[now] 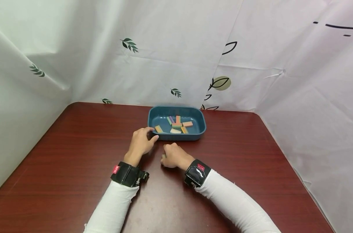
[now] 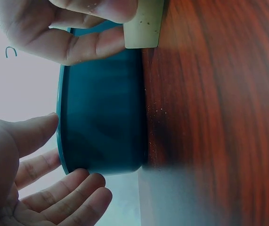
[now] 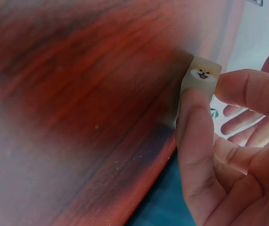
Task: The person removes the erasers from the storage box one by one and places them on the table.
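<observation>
Pinching eraser (image 3: 199,77) (right hand (image 1: 173,156)) beside tray (image 1: 176,136)

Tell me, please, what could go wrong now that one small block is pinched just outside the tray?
The right hand pinches the pale block only by fingertips, so it might slip onto the table. The left hand merely touches the blue tray at its corner, so a nudge could slide it.

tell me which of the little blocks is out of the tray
The pale block with the dog face, pinched in the right hand; the other blocks lie inside the blue tray.
</observation>
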`<state>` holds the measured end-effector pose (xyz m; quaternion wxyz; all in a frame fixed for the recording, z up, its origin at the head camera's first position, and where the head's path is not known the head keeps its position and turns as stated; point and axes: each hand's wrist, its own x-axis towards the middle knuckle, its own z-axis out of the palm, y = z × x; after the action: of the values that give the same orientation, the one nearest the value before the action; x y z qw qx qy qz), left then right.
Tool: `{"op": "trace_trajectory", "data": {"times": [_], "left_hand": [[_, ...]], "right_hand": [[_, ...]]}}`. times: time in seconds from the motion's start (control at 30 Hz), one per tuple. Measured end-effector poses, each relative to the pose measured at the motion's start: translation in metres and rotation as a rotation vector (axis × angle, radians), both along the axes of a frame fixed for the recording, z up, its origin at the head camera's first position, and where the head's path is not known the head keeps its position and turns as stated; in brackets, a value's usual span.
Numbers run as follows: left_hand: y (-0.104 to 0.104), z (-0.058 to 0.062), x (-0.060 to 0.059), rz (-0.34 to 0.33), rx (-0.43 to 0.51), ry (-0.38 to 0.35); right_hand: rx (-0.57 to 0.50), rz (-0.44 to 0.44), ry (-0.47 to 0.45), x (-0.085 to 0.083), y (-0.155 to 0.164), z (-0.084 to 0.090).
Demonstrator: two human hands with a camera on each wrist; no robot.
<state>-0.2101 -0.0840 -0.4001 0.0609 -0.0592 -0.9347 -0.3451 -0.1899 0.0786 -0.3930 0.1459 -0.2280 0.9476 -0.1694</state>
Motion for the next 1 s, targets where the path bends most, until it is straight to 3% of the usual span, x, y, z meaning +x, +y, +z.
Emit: {"op": "trace_trajectory", "data": {"times": [0.67, 1.0], "left_hand": [[-0.001, 0.002, 0.002, -0.002, 0.006, -0.01], [-0.001, 0.003, 0.004, -0.008, 0.0, 0.02]], "right_hand": [[-0.012, 0.015, -0.011, 0.001, 0.001, 0.006], [-0.074, 0.041, 0.144, -0.011, 0.012, 0.032]]}}
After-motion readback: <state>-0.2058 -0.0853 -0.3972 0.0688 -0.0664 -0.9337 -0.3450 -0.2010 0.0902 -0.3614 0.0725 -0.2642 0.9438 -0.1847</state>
